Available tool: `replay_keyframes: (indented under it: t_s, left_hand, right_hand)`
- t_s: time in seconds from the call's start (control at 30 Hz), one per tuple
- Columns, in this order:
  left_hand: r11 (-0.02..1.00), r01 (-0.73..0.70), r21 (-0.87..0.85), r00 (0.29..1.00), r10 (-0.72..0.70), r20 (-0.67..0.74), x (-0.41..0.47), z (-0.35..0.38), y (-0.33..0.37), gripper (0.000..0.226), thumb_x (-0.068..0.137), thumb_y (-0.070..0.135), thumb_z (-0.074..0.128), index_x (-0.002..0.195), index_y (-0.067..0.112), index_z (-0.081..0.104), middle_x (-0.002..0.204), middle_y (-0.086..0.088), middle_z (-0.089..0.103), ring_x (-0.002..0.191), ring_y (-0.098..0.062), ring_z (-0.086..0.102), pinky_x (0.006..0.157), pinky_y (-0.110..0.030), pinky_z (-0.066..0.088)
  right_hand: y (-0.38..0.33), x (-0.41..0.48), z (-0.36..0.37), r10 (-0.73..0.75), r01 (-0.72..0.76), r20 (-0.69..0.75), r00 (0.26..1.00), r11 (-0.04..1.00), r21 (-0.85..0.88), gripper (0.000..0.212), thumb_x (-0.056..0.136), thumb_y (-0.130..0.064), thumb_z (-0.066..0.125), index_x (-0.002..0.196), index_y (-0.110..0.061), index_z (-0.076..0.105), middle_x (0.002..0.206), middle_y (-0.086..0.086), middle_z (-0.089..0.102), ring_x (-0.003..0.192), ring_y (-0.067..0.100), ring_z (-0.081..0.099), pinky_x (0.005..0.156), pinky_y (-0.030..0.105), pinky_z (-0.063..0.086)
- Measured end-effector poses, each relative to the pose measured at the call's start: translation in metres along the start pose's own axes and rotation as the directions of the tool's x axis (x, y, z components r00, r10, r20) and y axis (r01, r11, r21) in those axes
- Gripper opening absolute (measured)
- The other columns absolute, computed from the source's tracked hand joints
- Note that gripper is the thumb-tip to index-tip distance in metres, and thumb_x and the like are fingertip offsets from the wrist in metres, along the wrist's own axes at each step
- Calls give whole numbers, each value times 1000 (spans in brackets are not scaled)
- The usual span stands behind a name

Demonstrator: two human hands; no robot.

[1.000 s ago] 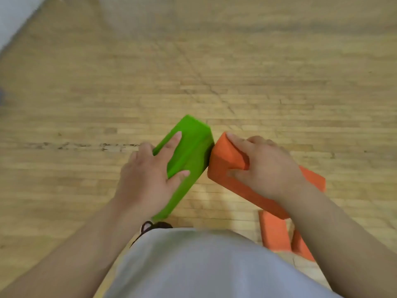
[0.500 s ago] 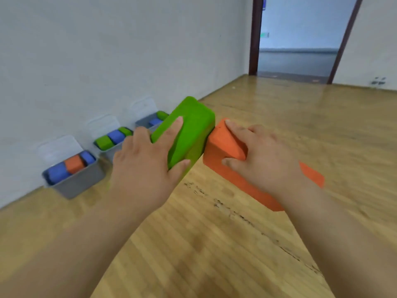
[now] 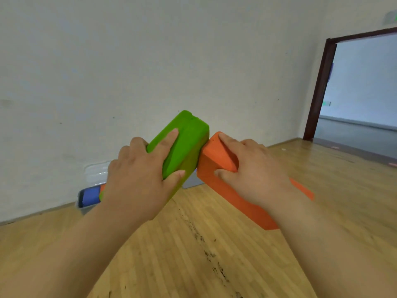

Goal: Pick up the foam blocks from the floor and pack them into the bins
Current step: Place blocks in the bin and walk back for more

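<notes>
The person is carrying one block in each hand, and I think this is to bring two blocks in a single walk. The left hand (image 3: 137, 179) is gripping the green foam block (image 3: 187, 143) from above: its fingers are lying over the top face and the thumb is pressing on the near side. The right hand (image 3: 253, 168) is holding the orange foam block (image 3: 217, 186) close to its far end, with the forefinger stretching along the top edge and the thumb pinching the side face.

The grey bin (image 3: 83, 208) is standing on the wooden floor (image 3: 193, 254) against the white wall (image 3: 150, 61). The green block is hanging in the air in front of this bin and is hiding most of it. The orange block is hanging to the right of the bin, and its far end is touching the green one. Inside the bin a blue block (image 3: 91, 194) is showing, so the packing is already under way. Whether there is room left in the bin, I cannot tell.

The wide grip across each block is probably enough because foam is light. Both blocks are pointing toward the bin, which suggests the person is approaching it to set them in. A doorway (image 3: 322, 89) is opening far to the right of the bin.
</notes>
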State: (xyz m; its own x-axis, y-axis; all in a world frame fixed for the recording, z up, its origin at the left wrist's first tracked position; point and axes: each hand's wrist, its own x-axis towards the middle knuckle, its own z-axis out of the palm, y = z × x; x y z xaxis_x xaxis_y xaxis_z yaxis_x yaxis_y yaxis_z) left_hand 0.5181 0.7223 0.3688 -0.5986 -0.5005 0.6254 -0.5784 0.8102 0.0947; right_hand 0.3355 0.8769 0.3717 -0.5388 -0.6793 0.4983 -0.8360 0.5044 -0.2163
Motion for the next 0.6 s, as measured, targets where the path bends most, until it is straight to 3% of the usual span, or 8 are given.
replay_keyframes:
  t_s: [0.2, 0.33, 0.6]
  left_hand:
    - [989, 139, 41, 990, -140, 11, 78, 58, 45, 85, 83, 75, 42, 158, 53, 8, 105, 1, 34, 97, -22, 44, 83, -42, 46]
    - [977, 189, 102, 982, -191, 6, 130, 88, 62, 85, 84, 76, 41, 157, 54, 5, 106, 1, 37, 96, -18, 43, 81, -40, 47]
    - [963, 233, 137, 968, -243, 64, 205, 172, 30, 85, 86, 75, 44, 157, 55, 2, 104, 4, 36, 95, -17, 45, 83, -38, 47]
  right_hand:
    - [80, 106, 26, -121, 117, 39, 992, 988, 98, 85, 82, -61, 63, 155, -51, 21, 119, -2, 55, 110, 25, 53, 94, 47, 48]
    - [123, 171, 43, -166, 146, 95, 982, 972, 183, 84, 85, -62, 62, 154, -56, 15, 126, -5, 52, 117, 22, 50, 98, 44, 46]
    - [147, 272, 135, -216, 166, 167, 962, 949, 269, 85, 85, -61, 62, 155, -55, 16, 128, -6, 52, 121, 21, 50, 99, 42, 46]
